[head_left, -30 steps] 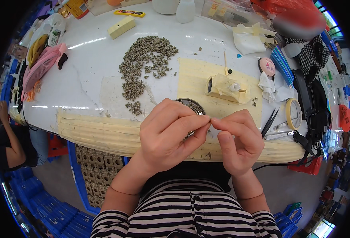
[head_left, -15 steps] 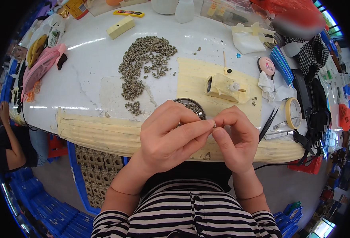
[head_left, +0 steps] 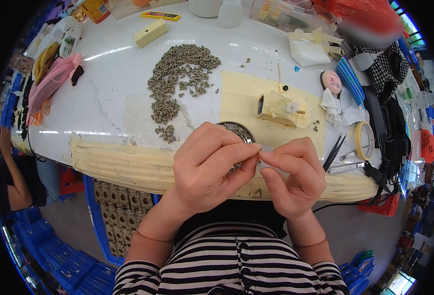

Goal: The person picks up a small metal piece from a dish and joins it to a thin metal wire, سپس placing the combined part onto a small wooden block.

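small metal piece point(head_left: 260, 149), pinched at the fingertips of the left hand point(head_left: 217, 164), above the near edge of the white desk point(head_left: 108, 98). thumb and index finger of this left hand pressed together on it; probably of the same kind as the loose pieces on the desk, but too small and too much covered to tell for certain. right hand point(head_left: 295, 179) very near, with the index fingertip at the piece or almost touching it, and with the thumb apart below, leaving a gap.

behind the left hand, partly covered, a round dish point(head_left: 249, 131) with many small metal pieces inside. farther away and to the left, a curved pile point(head_left: 170, 73) of such pieces, lying directly on the desk. to the right of the dish, a box wrapped in cream tape point(head_left: 276, 112), standing on a cream sheet point(head_left: 236, 93); behind it, a thin stick point(head_left: 279, 76). near the right hand, dark tweezers point(head_left: 334, 155), and beside them a roll of tape point(head_left: 358, 142). below the desk on the left, a blue crate point(head_left: 96, 231) with rows of metal blocks point(head_left: 123, 211). at far left, bent arm of a co-worker point(head_left: 19, 174), well apart from both hands.
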Demonstrator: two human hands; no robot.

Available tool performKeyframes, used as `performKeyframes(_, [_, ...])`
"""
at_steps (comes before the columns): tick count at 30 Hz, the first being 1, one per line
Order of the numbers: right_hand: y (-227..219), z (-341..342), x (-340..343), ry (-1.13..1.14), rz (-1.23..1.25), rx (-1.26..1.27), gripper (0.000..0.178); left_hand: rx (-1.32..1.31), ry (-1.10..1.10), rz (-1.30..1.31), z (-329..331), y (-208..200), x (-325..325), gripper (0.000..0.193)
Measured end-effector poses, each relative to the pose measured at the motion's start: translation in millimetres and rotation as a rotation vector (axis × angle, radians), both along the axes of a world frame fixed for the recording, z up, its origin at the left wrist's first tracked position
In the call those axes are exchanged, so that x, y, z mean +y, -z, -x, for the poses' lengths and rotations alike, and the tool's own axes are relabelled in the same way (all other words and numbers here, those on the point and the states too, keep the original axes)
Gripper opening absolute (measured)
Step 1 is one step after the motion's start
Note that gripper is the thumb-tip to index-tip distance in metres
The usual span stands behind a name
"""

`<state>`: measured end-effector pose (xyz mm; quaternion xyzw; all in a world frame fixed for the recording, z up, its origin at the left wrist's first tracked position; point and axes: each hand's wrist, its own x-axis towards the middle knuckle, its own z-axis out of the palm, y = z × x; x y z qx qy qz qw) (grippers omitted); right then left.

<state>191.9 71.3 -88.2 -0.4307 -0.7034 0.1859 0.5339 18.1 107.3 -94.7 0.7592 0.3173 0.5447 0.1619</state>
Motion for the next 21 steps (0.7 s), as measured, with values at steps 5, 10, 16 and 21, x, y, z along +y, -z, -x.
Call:
performKeyframes(5, [2.3,1.0,0.4,0.028,0.082,0.021,0.027,-0.021,0.005,0.015,1.0,-1.0,-0.8,0.028])
performKeyframes(10, [6.2,-0.5,1.7,-0.06,0.217,0.106,0.018,-0.008,0.051,0.024,1.5,-3.2,-1.4,0.027])
performKeyframes(16, [4.5,-0.1,0.3,-0.03,0.246,0.197,0.016,0.001,0.056,0.007,1.7,0.1,-0.9,0.028])
performKeyframes(21, [1.0,0.7,-0.3,0.036,0.04,0.047,0.023,0.006,0.008,0.036,-0.7,-0.4,-0.8,0.027])
